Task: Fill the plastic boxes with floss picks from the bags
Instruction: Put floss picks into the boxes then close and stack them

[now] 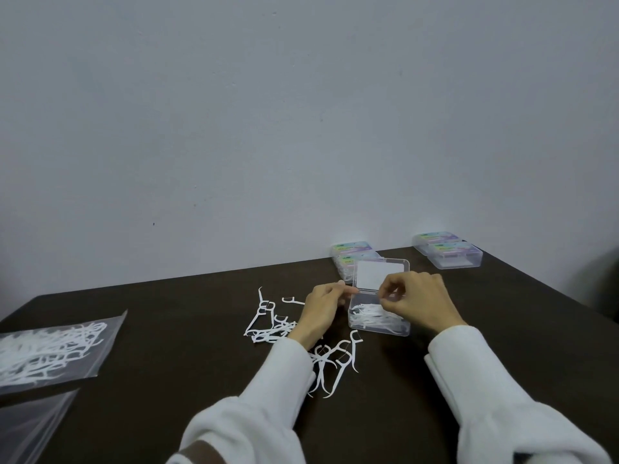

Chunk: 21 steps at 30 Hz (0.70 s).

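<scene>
A clear plastic box [382, 324] stands open in the middle of the dark table [167, 329], its lid [378, 272] tilted up at the back, white floss picks inside. My left hand [323, 308] pinches the box's left rim near the lid hinge. My right hand [417, 299] hovers over the box with fingers curled, pinching something small and pale that I cannot make out. Loose floss picks [271, 324] lie scattered left of the box, and more floss picks [335, 363] lie in front of it. A clear bag [50, 349] of picks lies at the far left.
Two stacked closed boxes [355, 254] with coloured labels sit behind the open box by the wall. Another pair of closed boxes [449, 251] stands at the back right. A second clear bag [30, 423] lies at the lower left edge.
</scene>
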Each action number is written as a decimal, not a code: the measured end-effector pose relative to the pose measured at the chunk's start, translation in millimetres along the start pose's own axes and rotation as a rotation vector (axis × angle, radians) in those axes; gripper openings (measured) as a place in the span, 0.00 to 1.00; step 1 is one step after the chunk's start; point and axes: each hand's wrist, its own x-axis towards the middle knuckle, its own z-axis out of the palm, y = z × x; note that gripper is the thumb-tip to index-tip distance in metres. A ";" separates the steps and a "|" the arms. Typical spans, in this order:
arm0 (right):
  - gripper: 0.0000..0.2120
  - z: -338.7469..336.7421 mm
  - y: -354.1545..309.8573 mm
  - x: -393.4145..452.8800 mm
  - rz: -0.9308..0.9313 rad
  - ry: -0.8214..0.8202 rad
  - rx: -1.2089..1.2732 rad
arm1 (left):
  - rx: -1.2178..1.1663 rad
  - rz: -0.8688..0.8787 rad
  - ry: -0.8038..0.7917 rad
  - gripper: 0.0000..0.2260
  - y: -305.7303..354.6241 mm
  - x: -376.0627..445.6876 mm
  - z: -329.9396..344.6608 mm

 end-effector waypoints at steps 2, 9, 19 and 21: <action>0.04 1.3 -1.9 0.9 -0.041 0.002 0.074 | -0.003 0.009 0.001 0.14 3.5 -3.0 -2.0; 0.10 -4.8 -25.9 1.3 -0.242 -0.260 0.244 | 0.167 0.122 0.060 0.10 11.6 -27.3 -42.2; 0.16 1.1 -44.8 -0.5 -0.382 -0.540 -0.043 | 0.665 -0.098 0.091 0.16 -16.2 -50.7 -109.4; 0.13 2.7 -46.2 -0.2 -0.392 -0.546 -0.054 | 0.685 -0.076 0.050 0.15 -14.0 -56.9 -109.3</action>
